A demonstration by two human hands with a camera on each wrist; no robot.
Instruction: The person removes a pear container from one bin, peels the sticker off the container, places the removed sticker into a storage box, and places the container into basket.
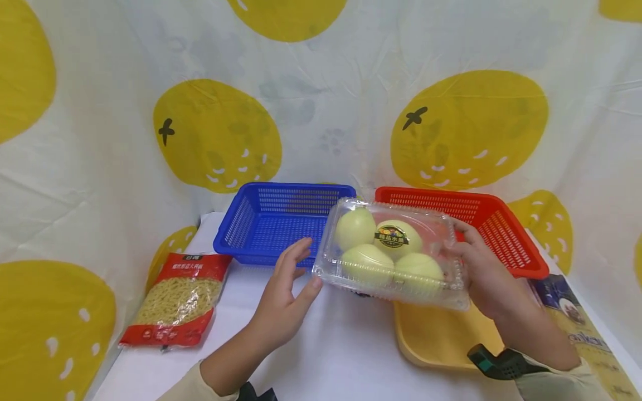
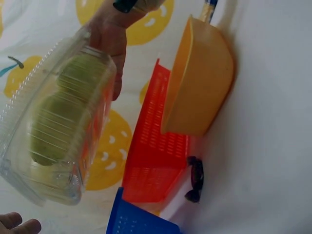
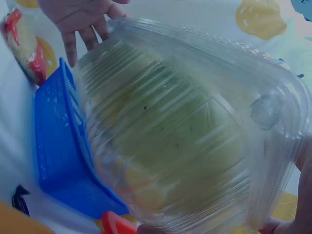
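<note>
A clear plastic clamshell box [image 1: 396, 250] with several pale green round fruits and a dark label hangs above the table. My right hand [image 1: 481, 267] grips its right end, thumb on the lid and fingers around the side. At the opposite end is my left hand [image 1: 286, 298], fingers spread, just off the box's left corner. Through the ribbed side of the box [image 3: 165, 122], the right wrist view shows the fruits blurred. In the left wrist view, a gap shows between the box [image 2: 58, 117] and the left fingertips [image 2: 27, 226].
Behind stand a blue basket [image 1: 241, 223] and a red basket [image 1: 516, 239]. A yellow-orange tray [image 1: 436, 340] lies under the right forearm. A red pasta bag [image 1: 175, 301] lies left, another packet [image 1: 587, 334] right. A small dark wrapped piece [image 2: 196, 179] lies near the baskets.
</note>
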